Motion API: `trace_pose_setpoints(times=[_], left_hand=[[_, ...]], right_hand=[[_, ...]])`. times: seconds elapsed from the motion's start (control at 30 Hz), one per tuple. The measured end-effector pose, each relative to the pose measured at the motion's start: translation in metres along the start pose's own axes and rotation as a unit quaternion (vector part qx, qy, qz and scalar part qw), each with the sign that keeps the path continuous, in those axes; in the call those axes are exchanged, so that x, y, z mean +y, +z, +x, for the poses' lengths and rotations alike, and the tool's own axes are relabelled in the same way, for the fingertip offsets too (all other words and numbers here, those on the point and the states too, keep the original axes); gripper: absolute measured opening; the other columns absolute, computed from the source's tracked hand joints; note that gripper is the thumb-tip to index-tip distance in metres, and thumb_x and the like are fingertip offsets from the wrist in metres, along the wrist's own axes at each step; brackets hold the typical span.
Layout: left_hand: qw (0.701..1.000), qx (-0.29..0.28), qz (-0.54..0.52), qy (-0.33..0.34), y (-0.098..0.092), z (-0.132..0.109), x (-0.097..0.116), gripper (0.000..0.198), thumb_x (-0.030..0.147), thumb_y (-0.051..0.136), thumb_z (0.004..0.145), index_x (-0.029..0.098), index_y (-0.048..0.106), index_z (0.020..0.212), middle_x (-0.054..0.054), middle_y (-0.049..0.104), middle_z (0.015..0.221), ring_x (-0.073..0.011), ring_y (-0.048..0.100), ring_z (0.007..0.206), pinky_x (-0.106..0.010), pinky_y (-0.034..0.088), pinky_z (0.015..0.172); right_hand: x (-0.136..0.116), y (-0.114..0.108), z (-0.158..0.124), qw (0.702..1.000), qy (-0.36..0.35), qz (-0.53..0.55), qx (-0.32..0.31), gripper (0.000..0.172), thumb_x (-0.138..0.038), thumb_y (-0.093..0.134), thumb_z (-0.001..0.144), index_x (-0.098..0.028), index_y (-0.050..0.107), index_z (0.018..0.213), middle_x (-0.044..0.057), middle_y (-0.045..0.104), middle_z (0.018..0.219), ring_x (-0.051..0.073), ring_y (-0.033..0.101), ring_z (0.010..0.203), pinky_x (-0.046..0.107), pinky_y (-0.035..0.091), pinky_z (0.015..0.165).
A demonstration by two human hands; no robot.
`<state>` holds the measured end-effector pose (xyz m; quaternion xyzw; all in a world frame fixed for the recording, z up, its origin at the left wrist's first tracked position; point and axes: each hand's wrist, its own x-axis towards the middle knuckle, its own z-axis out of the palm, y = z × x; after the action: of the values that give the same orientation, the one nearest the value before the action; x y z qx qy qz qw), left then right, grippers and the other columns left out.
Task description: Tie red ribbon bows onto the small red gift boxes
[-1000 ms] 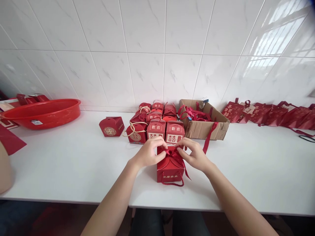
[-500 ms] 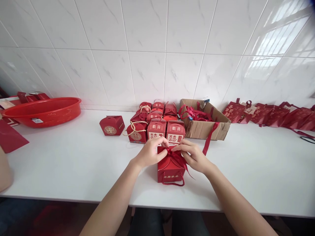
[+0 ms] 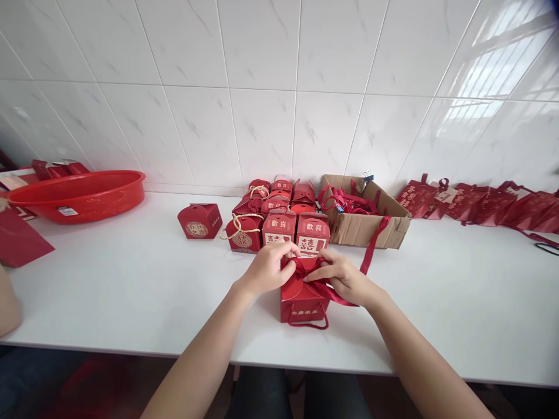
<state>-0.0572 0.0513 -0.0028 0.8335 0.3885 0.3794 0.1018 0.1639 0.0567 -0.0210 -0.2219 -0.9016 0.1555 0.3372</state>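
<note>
A small red gift box (image 3: pixel 304 308) with curved top flaps and a red cord handle stands near the table's front edge. Red ribbon (image 3: pixel 303 269) is looped in a bow over its top, one tail trailing to the right. My left hand (image 3: pixel 271 266) pinches the left side of the bow between thumb and fingers. From the other side my right hand (image 3: pixel 343 274) grips the ribbon, its thumb or a finger close to the knot. The fingers partly hide the knot itself.
Behind stand several finished red boxes (image 3: pixel 278 224) and a cardboard box (image 3: pixel 367 233) of ribbons. A lone red box (image 3: pixel 200 221) and a red basin (image 3: pixel 87 201) are leftward. Red bags (image 3: pixel 489 203) line the right wall. Another person's arm (image 3: pixel 7 302) shows far left.
The bow's loops have been spread wider, and the ribbon tail has swung up and right. My right hand's fingers have shifted on the ribbon; my left hand has barely moved.
</note>
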Motion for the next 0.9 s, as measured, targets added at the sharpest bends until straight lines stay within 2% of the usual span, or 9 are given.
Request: trace_pose_setpoints(times=[0.13,0.27,0.33,0.47,0.6,0.7,0.9], left_hand=[[1.0,0.006,0.018,0.0,0.0,0.0,0.0,0.023,0.009,0.047,0.077,0.02,0.06,0.092,0.0,0.061,0.074,-0.0145,0.055,0.07,-0.028,0.047,0.069],[1.0,0.005,-0.001,0.011,-0.001,0.001,0.0,0.021,0.011,0.048,0.08,0.021,0.064,0.088,-0.003,0.062,0.08,-0.0176,0.056,0.082,-0.031,0.047,0.077],[1.0,-0.001,-0.019,-0.007,-0.003,0.002,0.0,0.016,0.015,0.049,0.082,0.021,0.064,0.084,-0.004,0.061,0.086,-0.0195,0.054,0.09,-0.033,0.047,0.082],[0.996,-0.035,-0.063,-0.053,-0.006,0.002,0.002,0.009,0.014,0.052,0.077,0.021,0.057,0.074,-0.004,0.059,0.098,-0.0213,0.052,0.103,-0.037,0.043,0.093],[0.988,-0.091,-0.094,-0.083,-0.008,0.001,0.002,0.007,0.016,0.055,0.077,0.02,0.055,0.071,-0.006,0.057,0.112,-0.0242,0.051,0.112,-0.042,0.041,0.098],[0.985,-0.128,-0.096,-0.068,-0.012,0.001,0.003,0.003,0.02,0.058,0.077,0.02,0.057,0.075,-0.008,0.056,0.12,-0.026,0.049,0.118,-0.044,0.041,0.099],[0.984,-0.152,-0.085,-0.048,-0.02,0.0,0.001,0.015,0.031,0.067,0.075,0.021,0.057,0.075,-0.008,0.054,0.127,-0.0257,0.047,0.121,-0.044,0.041,0.1]], right_hand=[[0.001,-0.001,-0.001,1.0,0.008,0.011,-0.019,0.046,0.0,0.038,0.085,-0.026,0.074,0.1,0.006,0.051,0.084,0.016,0.053,0.077,0.03,0.048,0.064],[-0.001,-0.001,0.001,1.0,0.006,0.01,-0.003,0.044,-0.003,0.037,0.086,-0.026,0.071,0.103,0.006,0.051,0.084,0.016,0.053,0.075,0.029,0.048,0.063],[-0.003,0.0,0.001,1.0,0.01,0.013,0.01,0.045,-0.004,0.035,0.088,-0.026,0.064,0.115,0.005,0.054,0.087,0.015,0.054,0.074,0.029,0.049,0.064],[-0.006,0.001,0.003,0.997,0.047,0.019,0.052,0.047,-0.008,0.035,0.091,-0.028,0.045,0.132,0.006,0.062,0.108,0.017,0.059,0.087,0.032,0.05,0.075],[-0.007,0.004,0.003,0.993,0.077,0.003,0.094,0.036,-0.012,0.04,0.092,-0.027,0.051,0.123,0.006,0.065,0.11,0.018,0.062,0.09,0.032,0.05,0.075],[-0.007,0.007,0.004,0.988,0.086,-0.003,0.129,0.031,-0.013,0.042,0.091,-0.025,0.055,0.117,0.005,0.067,0.103,0.017,0.063,0.085,0.03,0.05,0.072],[-0.004,0.013,0.006,0.983,0.097,-0.022,0.157,0.025,-0.012,0.042,0.09,-0.023,0.058,0.106,0.005,0.067,0.093,0.016,0.062,0.076,0.028,0.048,0.064]])
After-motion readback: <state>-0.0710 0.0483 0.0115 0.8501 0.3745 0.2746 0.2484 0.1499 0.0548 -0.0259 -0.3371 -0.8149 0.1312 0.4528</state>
